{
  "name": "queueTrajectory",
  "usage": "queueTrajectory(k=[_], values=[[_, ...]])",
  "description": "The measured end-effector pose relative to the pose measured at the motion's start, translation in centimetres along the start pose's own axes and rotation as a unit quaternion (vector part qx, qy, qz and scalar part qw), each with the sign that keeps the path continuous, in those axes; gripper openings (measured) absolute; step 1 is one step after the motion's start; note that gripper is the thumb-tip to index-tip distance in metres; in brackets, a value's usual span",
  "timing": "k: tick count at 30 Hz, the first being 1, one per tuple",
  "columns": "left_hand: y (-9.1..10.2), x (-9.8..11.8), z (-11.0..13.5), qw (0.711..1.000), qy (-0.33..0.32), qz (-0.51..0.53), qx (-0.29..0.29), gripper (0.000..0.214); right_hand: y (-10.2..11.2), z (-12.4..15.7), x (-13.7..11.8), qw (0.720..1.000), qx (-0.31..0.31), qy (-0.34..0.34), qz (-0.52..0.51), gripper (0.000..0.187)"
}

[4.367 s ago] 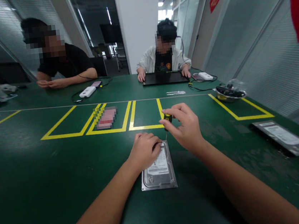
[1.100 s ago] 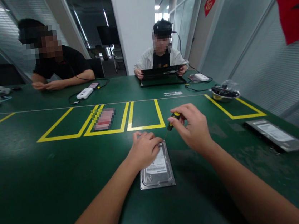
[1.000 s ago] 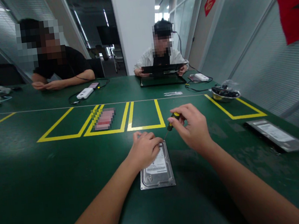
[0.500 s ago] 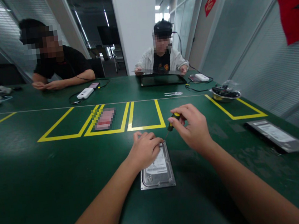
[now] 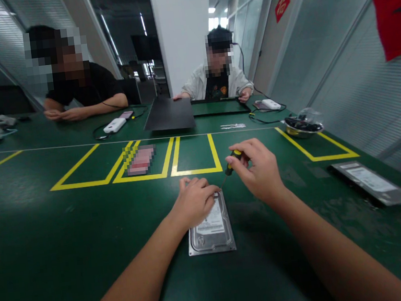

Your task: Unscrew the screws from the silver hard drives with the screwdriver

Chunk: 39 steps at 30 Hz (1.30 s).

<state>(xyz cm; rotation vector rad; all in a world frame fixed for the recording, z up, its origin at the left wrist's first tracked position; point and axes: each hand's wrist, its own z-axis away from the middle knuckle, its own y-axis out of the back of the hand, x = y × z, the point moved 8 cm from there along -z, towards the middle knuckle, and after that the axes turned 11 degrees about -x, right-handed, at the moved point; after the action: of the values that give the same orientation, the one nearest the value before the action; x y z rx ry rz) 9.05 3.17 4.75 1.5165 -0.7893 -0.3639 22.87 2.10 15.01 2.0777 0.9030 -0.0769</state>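
A silver hard drive (image 5: 214,238) with a white label lies flat on the green table in front of me. My left hand (image 5: 196,201) holds its far part down, fingers curled over the top and covering much of the label. In my right hand (image 5: 258,168) is a black-and-yellow screwdriver (image 5: 229,168), its handle pinched between thumb and fingers. The shaft slants down to the left, its tip at the drive's far right corner beside my left fingertips. What lies under the tip is too small to tell.
A second hard drive (image 5: 374,181) lies at the right. Behind it stands a metal bowl (image 5: 303,131) of dark items. Yellow tape (image 5: 195,172) marks areas on the table. Across it, one person handles a black panel (image 5: 170,115) and frame (image 5: 223,114); another leans at the left.
The person opposite has moved the dark panel to the left, off the black frame. My hands, the screwdriver and the hard drive are almost unmoved.
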Motion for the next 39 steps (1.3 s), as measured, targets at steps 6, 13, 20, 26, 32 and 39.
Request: queueTrajectory(k=[6, 13, 20, 26, 32, 39], values=[[0.0, 0.0, 0.0, 1.0, 0.0, -0.004, 0.004, 0.027, 0.0, -0.1, -0.2, 1.0, -0.006, 0.0, 0.001, 0.015], [0.1, 0.0, 0.0, 1.0, -0.001, -0.004, 0.008, 0.027, 0.0, -0.1, -0.3, 1.0, -0.005, 0.003, 0.002, 0.015], [0.1, 0.0, 0.0, 1.0, 0.0, -0.004, 0.007, 0.026, -0.3, -0.5, -0.7, 0.999, -0.024, 0.023, 0.014, 0.019], [0.2, 0.1, -0.1, 1.0, 0.001, -0.005, 0.004, 0.028, -1.4, -1.6, -1.6, 0.996, -0.078, 0.039, 0.022, 0.024], [0.2, 0.1, -0.1, 1.0, 0.002, -0.004, 0.002, 0.027, -2.4, -2.0, -2.3, 0.992, -0.108, 0.065, 0.008, 0.028], [0.3, 0.0, -0.1, 1.0, 0.0, 0.003, 0.0, 0.027, -1.9, -2.0, -2.2, 0.993, -0.099, 0.063, 0.031, 0.03]])
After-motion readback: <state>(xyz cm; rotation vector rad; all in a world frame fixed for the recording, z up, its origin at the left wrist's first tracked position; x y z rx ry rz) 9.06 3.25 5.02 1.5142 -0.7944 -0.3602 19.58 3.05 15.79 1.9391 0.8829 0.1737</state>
